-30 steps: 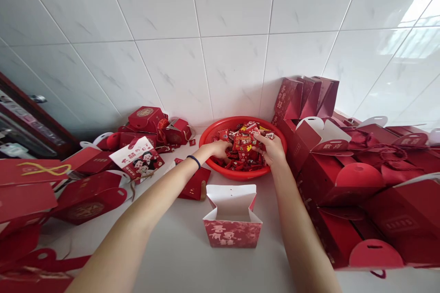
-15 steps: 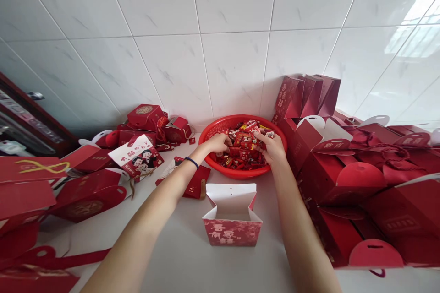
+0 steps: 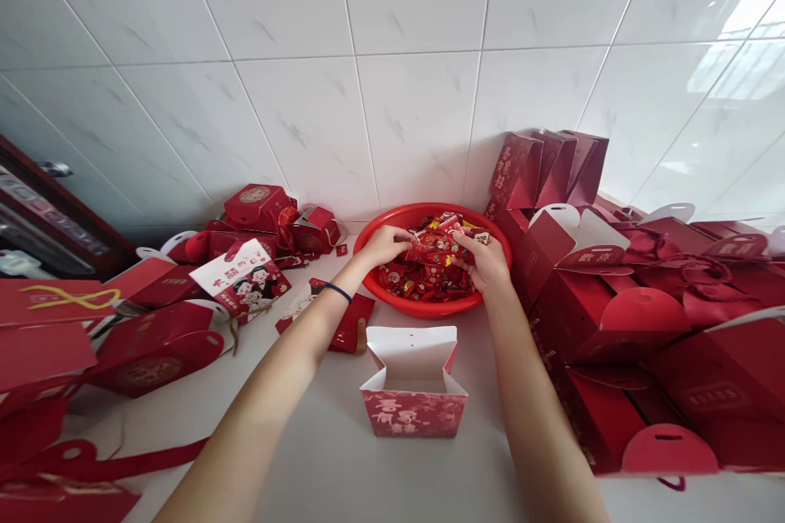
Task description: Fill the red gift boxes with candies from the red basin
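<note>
Red-wrapped candies (image 3: 429, 265) fill a red plastic basket (image 3: 437, 312) by the wall. My right hand (image 3: 487, 260) is closed on several wrapped candies at the basket's right side, some showing between thumb and fingers. Over the left side of the candies is my left hand (image 3: 390, 246), with a dark band on its wrist. Its fingertips are pinched together, and whatever is in them is too small to make out. In front of the basket an open red gift box (image 3: 413, 413) with a white inside stands upright, touched by neither hand.
To the right, red boxes (image 3: 607, 319) are piled beside the basket, with several upright ones (image 3: 533, 167) behind. More red boxes (image 3: 156, 347) and a printed card-like box (image 3: 245, 282) lie left. A flat red packet (image 3: 354, 323) lies under my left forearm. White tiles (image 3: 417, 114) rise behind.
My left hand has lifted slightly up and away from the candies, its fingers drawn together. My right hand stays at the basket's right side with its candies.
</note>
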A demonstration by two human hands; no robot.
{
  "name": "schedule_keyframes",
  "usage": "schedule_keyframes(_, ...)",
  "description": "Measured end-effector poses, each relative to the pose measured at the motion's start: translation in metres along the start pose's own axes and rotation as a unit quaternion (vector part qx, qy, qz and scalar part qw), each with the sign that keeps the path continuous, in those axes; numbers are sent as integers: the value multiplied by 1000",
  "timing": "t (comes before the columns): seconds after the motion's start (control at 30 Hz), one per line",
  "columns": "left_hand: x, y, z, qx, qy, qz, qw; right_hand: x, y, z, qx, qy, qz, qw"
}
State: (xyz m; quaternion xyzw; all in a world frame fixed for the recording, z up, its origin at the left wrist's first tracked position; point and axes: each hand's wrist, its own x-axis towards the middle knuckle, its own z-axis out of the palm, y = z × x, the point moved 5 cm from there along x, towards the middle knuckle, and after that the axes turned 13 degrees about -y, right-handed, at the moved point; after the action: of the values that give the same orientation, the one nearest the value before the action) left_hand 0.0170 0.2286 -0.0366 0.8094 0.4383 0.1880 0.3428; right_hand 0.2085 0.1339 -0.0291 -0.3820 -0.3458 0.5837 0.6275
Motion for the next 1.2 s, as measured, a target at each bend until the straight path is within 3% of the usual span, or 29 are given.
schedule_keyframes(0.23, -9, 12, -11, -69, 88, 63, 992, 1, 1, -1, 12, -2, 0, 1000)
schedule_keyframes(0.43, -22, 22, -12, -116, 140, 85, 980, -2, -2, 3, 37, -40, 17, 998)
schedule_keyframes(0.6, -50, 49, -11, -161, 170, 126, 964, -17, -11, 17, 44, -92, 36, 994)
schedule_keyframes(0.73, -82, 80, -14, -206, 183, 213, 938, -34, -23, 27, 65, -135, 30, 988)
schedule_keyframes(0.93, -132, 115, -12, -109, 169, 334, 921, -61, -46, 32, 73, -180, -1, 981)
schedule_keyframes(1.2, -162, 135, -3, 78, 209, 371, 902, -90, -61, 43, -8, -221, -35, 975)
